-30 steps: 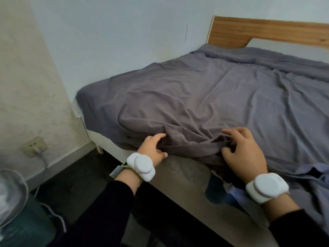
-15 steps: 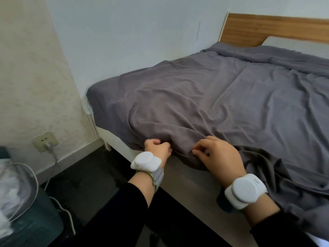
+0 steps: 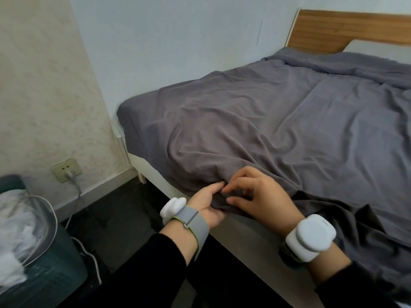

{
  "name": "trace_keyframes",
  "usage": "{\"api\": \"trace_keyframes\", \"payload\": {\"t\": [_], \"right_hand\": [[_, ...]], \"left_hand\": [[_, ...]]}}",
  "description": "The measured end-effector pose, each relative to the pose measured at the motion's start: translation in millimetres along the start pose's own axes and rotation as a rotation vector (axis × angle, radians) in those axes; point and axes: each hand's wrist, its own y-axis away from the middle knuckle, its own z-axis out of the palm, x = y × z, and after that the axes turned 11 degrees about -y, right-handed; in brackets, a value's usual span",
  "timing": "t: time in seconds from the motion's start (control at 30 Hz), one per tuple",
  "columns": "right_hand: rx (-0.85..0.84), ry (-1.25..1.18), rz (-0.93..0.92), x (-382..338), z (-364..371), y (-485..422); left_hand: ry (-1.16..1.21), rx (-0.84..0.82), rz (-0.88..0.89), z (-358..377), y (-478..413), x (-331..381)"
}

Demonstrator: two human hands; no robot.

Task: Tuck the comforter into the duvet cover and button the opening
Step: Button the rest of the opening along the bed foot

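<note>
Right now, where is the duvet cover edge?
Head view, lower centre: the duvet cover edge hangs over the bed frame's near side, gripped by the left hand and right hand.

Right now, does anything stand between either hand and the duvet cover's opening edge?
Nothing visible does. The left hand holds the hem of the duvet cover from beneath, and the right hand pinches the same fold from above, so both are already in contact.

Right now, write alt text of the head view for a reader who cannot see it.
Both hands work the near edge of a grey duvet cover: the left hand holds the fabric from beneath, the right hand pinches it from above. A wooden headboard stands at the far end.
</note>
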Motion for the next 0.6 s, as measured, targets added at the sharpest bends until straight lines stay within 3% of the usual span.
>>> {"api": "trace_keyframes", "payload": {"t": [0.07,0.27,0.47,0.6], "right_hand": [[-0.053,0.049,0.005,-1.0,4.6,-0.5],[0.092,0.125,0.084,-3.9,7.7,-2.7],[0.134,0.125,0.152,-6.8,11.6,-7.9],[0.188,0.014,0.165,-3.1,6.5,-12.3]], "left_hand": [[-0.016,0.007,0.072,-1.2,5.4,2.8],[0.092,0.080,0.232,-5.7,20.1,10.8],[-0.254,0.256,0.401,-6.6,20.9,10.6],[-0.327,0.293,0.437,-10.4,21.8,8.5]]}}
